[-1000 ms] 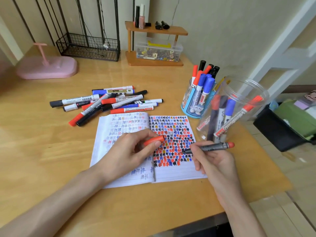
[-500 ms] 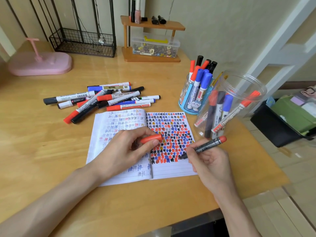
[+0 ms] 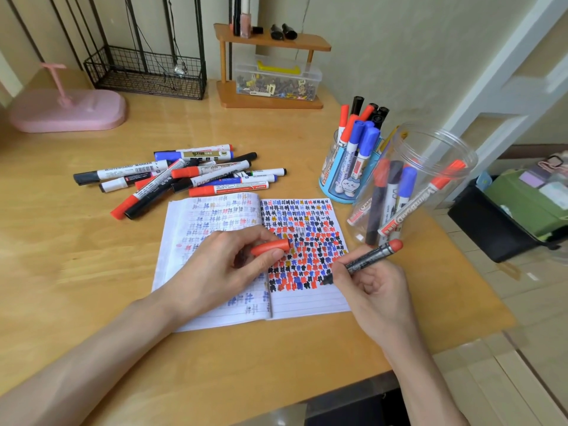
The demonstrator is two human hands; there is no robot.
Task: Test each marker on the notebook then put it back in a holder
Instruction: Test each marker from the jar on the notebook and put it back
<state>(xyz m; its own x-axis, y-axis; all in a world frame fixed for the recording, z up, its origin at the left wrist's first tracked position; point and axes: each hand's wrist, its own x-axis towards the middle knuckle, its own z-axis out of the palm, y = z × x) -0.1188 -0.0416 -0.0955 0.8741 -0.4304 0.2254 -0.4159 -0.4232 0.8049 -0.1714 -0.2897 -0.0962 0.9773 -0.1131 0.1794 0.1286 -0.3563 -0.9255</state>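
Notebook [image 3: 307, 302] lying open mid-desk [image 3: 92, 256]. Loose markers [image 3: 196, 176] lying heaped just behind its left page. Cup holder [image 3: 335, 179] standing behind its right corner. The jar [image 3: 430, 167] is standing beside the right page, before the cup holder. Both are holding markers. Left hand [image 3: 221, 272] resting across the fold, holding a cap [image 3: 270, 247]. Right hand [image 3: 375, 290] holding a marker [image 3: 365, 259] over the right page, tip seemingly touching. Wire basket [image 3: 147, 72] and shelf [image 3: 270, 41] standing at the back.

Red, blue and black hash marks on white lined notebook [image 3: 307, 299] mid-frame, red cap [image 3: 270, 247], black red-ended marker [image 3: 368, 258], pink stand [image 3: 67, 110] upper left.
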